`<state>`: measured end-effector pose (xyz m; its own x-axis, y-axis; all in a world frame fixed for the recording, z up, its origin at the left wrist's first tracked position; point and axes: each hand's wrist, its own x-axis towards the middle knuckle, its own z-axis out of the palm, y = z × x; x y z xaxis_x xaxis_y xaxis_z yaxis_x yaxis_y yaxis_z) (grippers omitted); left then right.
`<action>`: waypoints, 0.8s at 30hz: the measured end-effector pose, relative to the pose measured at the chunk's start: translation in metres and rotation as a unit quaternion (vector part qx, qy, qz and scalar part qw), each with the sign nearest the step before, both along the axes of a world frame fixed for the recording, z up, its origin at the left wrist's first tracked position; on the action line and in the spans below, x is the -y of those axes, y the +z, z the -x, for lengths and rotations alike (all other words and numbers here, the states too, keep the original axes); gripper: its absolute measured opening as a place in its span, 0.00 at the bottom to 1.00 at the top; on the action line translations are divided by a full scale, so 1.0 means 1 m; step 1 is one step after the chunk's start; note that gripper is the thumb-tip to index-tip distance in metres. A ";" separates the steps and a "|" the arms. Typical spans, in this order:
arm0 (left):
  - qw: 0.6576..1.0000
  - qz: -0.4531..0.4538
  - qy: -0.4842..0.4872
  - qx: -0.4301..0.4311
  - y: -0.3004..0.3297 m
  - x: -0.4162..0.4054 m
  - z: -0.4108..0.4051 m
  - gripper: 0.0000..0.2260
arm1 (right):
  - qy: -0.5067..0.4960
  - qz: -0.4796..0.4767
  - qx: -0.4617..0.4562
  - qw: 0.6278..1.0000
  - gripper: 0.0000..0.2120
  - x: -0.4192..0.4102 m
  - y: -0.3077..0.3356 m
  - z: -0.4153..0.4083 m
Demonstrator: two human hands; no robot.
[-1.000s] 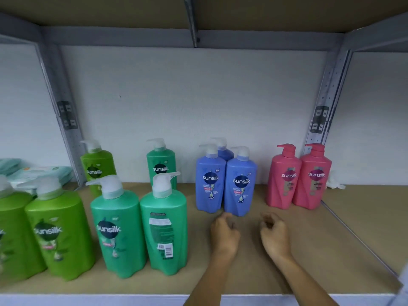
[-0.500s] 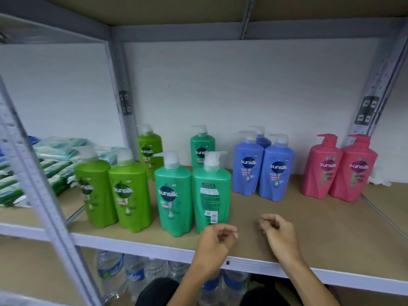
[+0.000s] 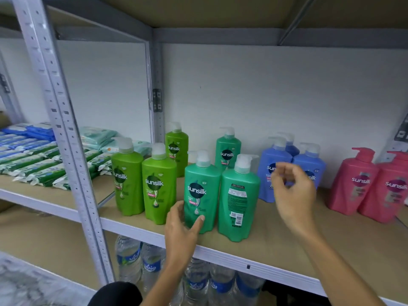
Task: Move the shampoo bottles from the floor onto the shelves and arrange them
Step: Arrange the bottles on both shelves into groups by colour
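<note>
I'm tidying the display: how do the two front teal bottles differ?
The left teal bottle shows its front with the sunsilk logo; the right teal bottle is turned, showing its back label and barcode. The left hand touches the left bottle; no hand touches the right one. Both stand upright, side by side, same colour, with pale pump tops.

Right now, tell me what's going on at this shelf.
A person is arranging Sunsilk pump bottles on a shelf. The left hand touches the lower front of a teal bottle whose label faces out; whether it grips it is unclear. The teal bottle beside it shows its back label. The right hand hovers, loosely curled and empty, in front of the blue bottles. Lime green bottles stand left, pink bottles right, water bottles on the level below.
</note>
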<state>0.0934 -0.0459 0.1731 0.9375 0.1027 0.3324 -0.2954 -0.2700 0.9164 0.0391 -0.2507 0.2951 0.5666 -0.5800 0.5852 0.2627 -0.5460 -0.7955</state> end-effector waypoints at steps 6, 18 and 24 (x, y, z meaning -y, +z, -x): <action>0.994 0.024 -0.097 -0.041 -0.001 -0.008 -0.010 0.34 | 0.108 0.227 -0.022 0.968 0.07 -0.035 0.076 -0.025; 0.997 0.035 -0.057 -0.027 -0.016 -0.004 -0.023 0.38 | 0.206 0.424 -0.226 0.853 0.09 -0.076 0.089 -0.088; 0.998 0.021 -0.052 -0.012 -0.016 -0.004 -0.027 0.43 | 0.172 0.377 -0.196 0.889 0.08 -0.085 0.082 -0.094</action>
